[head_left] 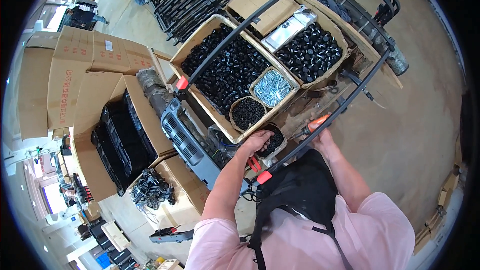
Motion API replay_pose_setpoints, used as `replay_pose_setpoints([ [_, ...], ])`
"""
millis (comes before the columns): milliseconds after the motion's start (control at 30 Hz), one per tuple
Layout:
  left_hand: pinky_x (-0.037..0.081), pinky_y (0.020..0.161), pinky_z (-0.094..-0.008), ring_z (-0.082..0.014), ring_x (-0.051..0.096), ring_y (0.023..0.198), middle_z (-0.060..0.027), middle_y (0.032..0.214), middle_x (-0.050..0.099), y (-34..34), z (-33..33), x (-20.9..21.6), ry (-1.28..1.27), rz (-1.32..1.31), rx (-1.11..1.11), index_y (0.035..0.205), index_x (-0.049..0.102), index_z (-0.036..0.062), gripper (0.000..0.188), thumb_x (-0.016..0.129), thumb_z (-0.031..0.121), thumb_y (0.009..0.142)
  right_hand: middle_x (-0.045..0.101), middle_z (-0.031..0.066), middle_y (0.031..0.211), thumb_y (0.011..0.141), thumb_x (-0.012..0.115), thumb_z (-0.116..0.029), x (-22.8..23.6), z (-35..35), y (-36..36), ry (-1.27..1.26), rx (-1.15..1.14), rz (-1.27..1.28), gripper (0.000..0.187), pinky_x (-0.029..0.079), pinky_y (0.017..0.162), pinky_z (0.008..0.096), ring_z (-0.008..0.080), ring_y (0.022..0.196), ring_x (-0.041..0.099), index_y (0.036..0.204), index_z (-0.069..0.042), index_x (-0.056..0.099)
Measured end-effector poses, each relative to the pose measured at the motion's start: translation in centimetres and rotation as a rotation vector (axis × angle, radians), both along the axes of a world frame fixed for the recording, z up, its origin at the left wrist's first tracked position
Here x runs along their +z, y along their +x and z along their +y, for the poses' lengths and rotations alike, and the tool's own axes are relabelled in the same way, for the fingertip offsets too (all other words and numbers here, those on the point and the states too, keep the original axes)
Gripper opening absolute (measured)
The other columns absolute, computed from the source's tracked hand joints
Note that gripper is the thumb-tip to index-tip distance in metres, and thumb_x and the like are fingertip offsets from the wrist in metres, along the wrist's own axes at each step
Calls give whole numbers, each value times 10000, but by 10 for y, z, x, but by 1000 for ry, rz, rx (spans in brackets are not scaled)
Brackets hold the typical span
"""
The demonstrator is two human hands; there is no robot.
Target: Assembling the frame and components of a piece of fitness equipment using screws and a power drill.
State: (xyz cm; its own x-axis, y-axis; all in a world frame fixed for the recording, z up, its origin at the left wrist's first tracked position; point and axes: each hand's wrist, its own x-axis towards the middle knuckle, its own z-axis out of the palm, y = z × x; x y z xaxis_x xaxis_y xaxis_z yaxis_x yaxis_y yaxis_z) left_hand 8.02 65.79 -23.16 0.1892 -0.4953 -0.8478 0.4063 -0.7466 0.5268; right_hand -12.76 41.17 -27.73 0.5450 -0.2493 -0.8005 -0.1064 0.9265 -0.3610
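My left hand dips at the edge of a small box of black screws; its fingers are curled together, and what they hold, if anything, is hidden. In my right hand is an orange electric screwdriver, gripped beside the black tubular frame. The frame has red end caps and stretches away over the bins. Left of my left forearm lies a grey housing with vent slots. A pair of red handles sits just below my left hand.
Ahead, a large carton bin holds black knobs, small black screws and silver bolts. Another bin of black knobs stands to its right. Cartons, bundled cables and stacked black frames lie left and beyond. Two people are far left.
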Motion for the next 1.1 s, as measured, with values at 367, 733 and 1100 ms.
replay_pose_setpoints([
  [367, 483, 603, -260, -101, 578, 722, 2, 893, 614, 1, 12, 26, -62, -69, 59, 1254, 674, 54, 277, 576, 270, 1112, 727, 119, 1172, 863, 803, -121, 135, 9, -76, -451, 182, -122, 653, 569, 846, 349, 219, 1031, 696, 1446, -38, 521],
  [733, 441, 596, -248, -100, 553, 724, 31, 854, 600, -16, 26, 103, -472, 166, 863, 1057, 684, 106, 234, 713, 338, 1050, 741, 183, 1267, 842, 846, -99, 283, 13, 11, -835, 687, -688, 622, 542, 1074, 418, 253, 1180, 699, 1382, -26, 546],
  [1100, 570, 661, -240, -84, 653, 761, 46, 917, 686, -67, 31, 144, -733, 165, 1435, 1154, 704, 115, 275, 630, 372, 1092, 683, 185, 1316, 880, 792, -19, 327, 30, 112, -1093, 749, -1086, 597, 519, 1102, 426, 274, 1236, 660, 1404, -13, 507],
])
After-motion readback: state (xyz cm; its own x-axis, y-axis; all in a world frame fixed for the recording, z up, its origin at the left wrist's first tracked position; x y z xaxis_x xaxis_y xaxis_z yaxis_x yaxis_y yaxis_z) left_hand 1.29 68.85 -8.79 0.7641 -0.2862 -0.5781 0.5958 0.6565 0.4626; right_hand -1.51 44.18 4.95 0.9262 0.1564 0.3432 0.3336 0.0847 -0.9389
